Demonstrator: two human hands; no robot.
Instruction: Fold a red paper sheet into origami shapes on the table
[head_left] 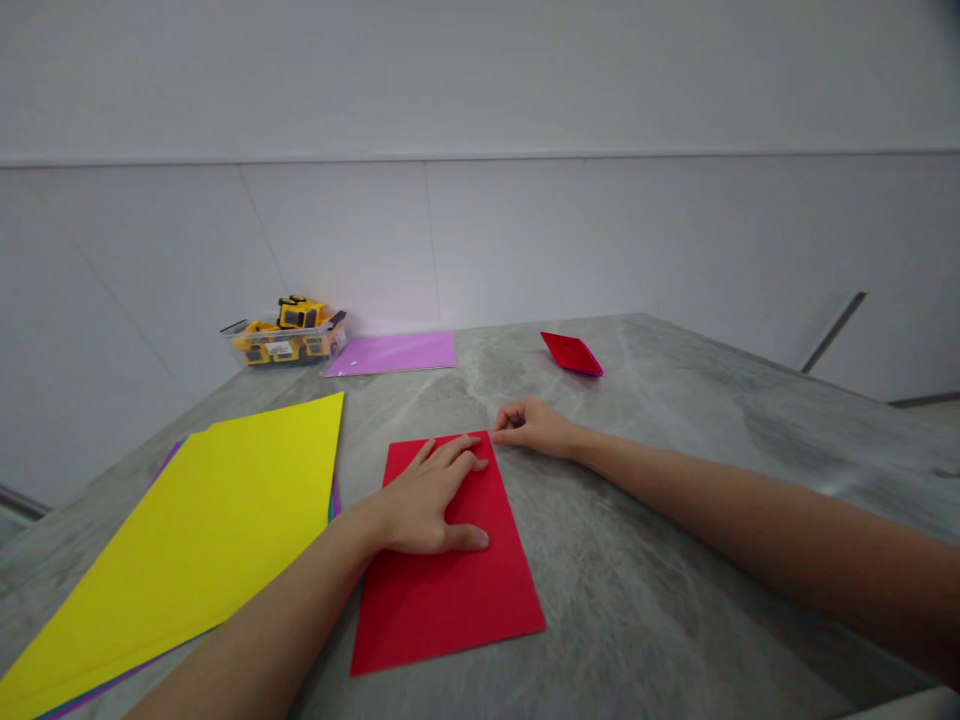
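Note:
A red sheet of paper [442,590] lies on the grey marble table [675,480] in front of me. My left hand [427,500] rests flat on its upper half, fingers stretched out and pointing to the far right corner. My right hand [534,425] is at that far right corner, fingers curled in a pinch on the paper's corner. A small folded red paper piece [571,353] lies farther back on the table.
A stack of coloured sheets with a yellow one [195,530] on top lies at the left. A purple sheet [394,353] lies at the back. A clear tray with yellow toy vehicles [289,335] stands against the white wall.

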